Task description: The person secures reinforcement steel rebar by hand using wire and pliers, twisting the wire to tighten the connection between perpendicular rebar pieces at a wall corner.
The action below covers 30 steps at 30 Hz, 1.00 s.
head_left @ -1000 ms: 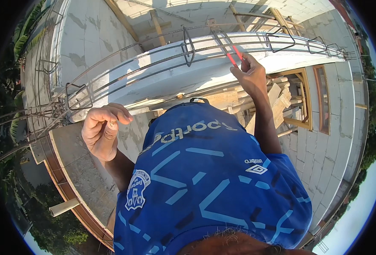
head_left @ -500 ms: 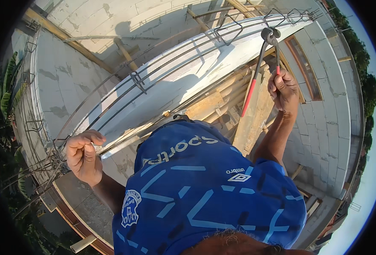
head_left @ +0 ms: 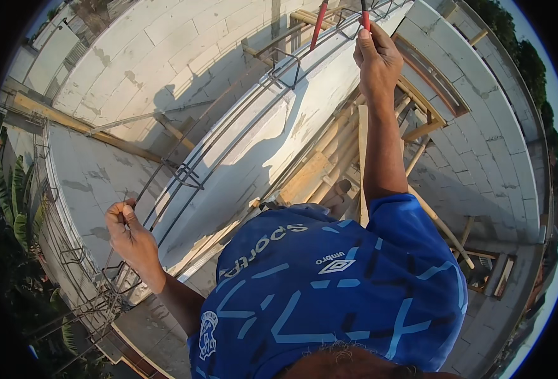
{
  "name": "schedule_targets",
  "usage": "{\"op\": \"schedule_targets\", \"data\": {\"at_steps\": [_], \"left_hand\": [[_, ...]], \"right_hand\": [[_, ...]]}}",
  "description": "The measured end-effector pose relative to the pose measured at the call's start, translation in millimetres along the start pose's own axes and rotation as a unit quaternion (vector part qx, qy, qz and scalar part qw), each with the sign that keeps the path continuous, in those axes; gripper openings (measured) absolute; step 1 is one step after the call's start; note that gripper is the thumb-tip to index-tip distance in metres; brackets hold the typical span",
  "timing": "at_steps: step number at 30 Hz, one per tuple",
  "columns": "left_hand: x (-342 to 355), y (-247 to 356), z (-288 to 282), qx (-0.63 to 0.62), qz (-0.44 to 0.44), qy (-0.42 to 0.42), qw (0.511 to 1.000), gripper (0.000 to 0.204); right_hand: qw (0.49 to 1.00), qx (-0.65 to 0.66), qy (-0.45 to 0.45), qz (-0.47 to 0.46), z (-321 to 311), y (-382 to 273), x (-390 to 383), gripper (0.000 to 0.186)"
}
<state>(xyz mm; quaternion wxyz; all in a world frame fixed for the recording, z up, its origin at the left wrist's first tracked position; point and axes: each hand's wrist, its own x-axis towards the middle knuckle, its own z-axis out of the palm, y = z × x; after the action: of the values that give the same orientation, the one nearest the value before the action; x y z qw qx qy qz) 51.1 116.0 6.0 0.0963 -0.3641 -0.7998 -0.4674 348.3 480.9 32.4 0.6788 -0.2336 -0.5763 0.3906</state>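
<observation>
Open-air building site with pale block walls (head_left: 184,44), seen from above in sunlight. Nearest is the wearer's blue shirt (head_left: 348,284). The left hand (head_left: 134,243) is raised beside the steel bar cage (head_left: 187,177), thumb and fingertips drawn together; whether they grasp a bar or something thin cannot be told. The right hand (head_left: 379,66), farther out on an extended arm, is closed around one handle of a red-handled tool (head_left: 366,22); the other handle stands apart to its left. The tool lies at the upper edge, over the cage, its far end cut off. Beneath the cage runs a white beam (head_left: 298,117), with timber planks (head_left: 307,180) below and to its right. Beyond, green foliage (head_left: 19,196) borders the site at left.
</observation>
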Motion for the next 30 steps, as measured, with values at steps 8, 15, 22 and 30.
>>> {"op": "schedule_targets", "data": {"at_steps": [8, 15, 22, 30], "left_hand": [[0.3, -0.6, 0.7, 0.020, 0.008, 0.007, 1.000, 0.015], [-0.8, 2.1, 4.2, 0.022, -0.009, 0.022, 0.999, 0.018], [-0.3, -0.4, 4.0, 0.027, -0.008, 0.019, 0.999, 0.019], [-0.5, 2.5, 5.8, 0.038, -0.015, 0.030, 0.999, 0.019]], "right_hand": [[0.998, 0.026, 0.036, -0.054, 4.2, 23.5, 21.6, 0.034], [0.994, -0.099, 0.034, -0.039, -7.6, 70.3, 18.9, 0.033], [0.996, -0.036, 0.044, -0.065, 2.0, 48.7, 21.0, 0.030], [0.997, -0.039, -0.049, -0.038, 11.4, 65.5, 47.5, 0.030]]}}
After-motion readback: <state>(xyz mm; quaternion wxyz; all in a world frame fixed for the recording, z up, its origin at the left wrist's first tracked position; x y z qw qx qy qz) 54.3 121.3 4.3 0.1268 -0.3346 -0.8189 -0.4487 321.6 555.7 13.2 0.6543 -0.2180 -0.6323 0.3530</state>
